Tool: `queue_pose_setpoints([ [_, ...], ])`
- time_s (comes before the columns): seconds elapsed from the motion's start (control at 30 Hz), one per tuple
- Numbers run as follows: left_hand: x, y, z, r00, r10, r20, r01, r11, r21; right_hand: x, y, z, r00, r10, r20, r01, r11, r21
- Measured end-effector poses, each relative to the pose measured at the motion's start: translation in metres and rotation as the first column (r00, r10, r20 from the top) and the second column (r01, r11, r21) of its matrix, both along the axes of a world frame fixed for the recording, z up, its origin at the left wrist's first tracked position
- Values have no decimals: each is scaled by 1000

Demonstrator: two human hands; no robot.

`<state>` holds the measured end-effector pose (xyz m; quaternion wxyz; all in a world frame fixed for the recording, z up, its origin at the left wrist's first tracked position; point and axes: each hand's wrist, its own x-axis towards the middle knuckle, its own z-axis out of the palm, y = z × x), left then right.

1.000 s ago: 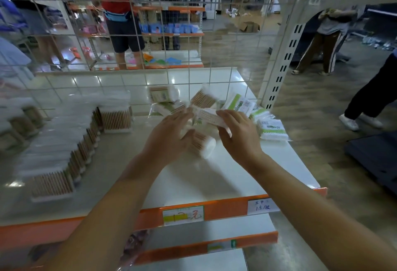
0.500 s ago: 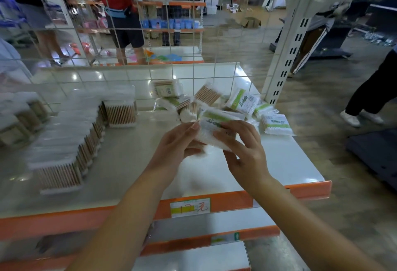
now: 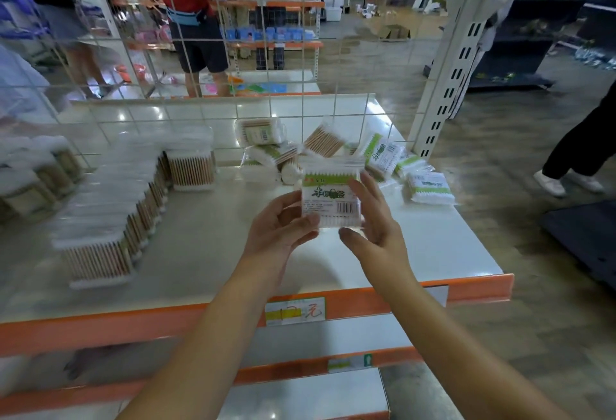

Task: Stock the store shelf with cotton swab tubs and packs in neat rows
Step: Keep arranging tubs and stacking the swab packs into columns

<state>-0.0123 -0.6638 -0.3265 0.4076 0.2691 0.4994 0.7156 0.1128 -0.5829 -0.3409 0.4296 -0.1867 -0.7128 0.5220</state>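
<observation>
Green-banded clear swab pack (image 3: pixel 331 198), barcode showing

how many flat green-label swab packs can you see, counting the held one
4: one held up in both hands, one leaning by the post, two flat at the shelf's right end. The pile may hide more.

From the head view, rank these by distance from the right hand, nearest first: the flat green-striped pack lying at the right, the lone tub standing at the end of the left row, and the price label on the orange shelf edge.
From the right hand:
1. Flat green-striped pack, just right of it on the shelf.
2. Price label, below and left, on the front edge.
3. Lone tub, far left near the wire back.
</observation>
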Motion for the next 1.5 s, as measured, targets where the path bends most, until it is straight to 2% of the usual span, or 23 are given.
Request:
queue_pose_setpoints([
  [0.07,1,-1,-2,1000,1,3,-1,1000,1,-1,-1,-3,1000,26,-5,-27,997,-69],
  [0.23,2,-3,-6,1000,24,-19,-24,1000,-17,-7,-1,-7,997,-58,58,62,995,-74],
  [0.53,3,-5,-10,997,63,-46,-64,998,-11,-10,-8,-4,993,-110,32,112,990,-90],
  [0.7,3,-9,-9,994,97,-53,-96,995,16,-13,-7,-5,970,-242,40,234,961,145],
  [0.77,3,-10,-7,992,100,-78,-97,995,37,-15,-8,-5,965,-260,22,253,953,167],
  [0.83,4,-10,-5,979,110,-171,-105,994,38,-15,-11,1,970,-243,12,239,961,142],
  [0.9,8,-10,-3,942,145,-303,-148,989,13,-14,-15,9,980,-196,32,194,979,58],
  [0.97,11,-13,-1,845,189,-501,-222,975,-7,-14,-18,17,993,-90,79,95,994,-61],
  [1.07,12,-22,-6,543,169,-822,-266,964,23,-17,-24,22,991,52,126,-27,980,-199],
  [1.13,10,-29,-14,416,69,-907,-224,974,-29,-21,-26,20,989,23,146,6,981,-194],
  [1.2,4,-36,-18,374,6,-927,-207,975,-77,-27,-28,17,987,-15,163,40,988,-149],
  [1.33,-15,-55,-17,358,-29,-933,-193,976,-105,-41,-32,12,981,8,194,10,996,-92],
  [1.43,-39,-74,-11,344,-58,-937,-235,961,-146,-59,-36,14,977,52,207,-39,997,-66],
  [1.5,-57,-88,-5,302,-23,-953,-294,949,-116,-74,-38,17,966,64,251,-62,998,-18],
])
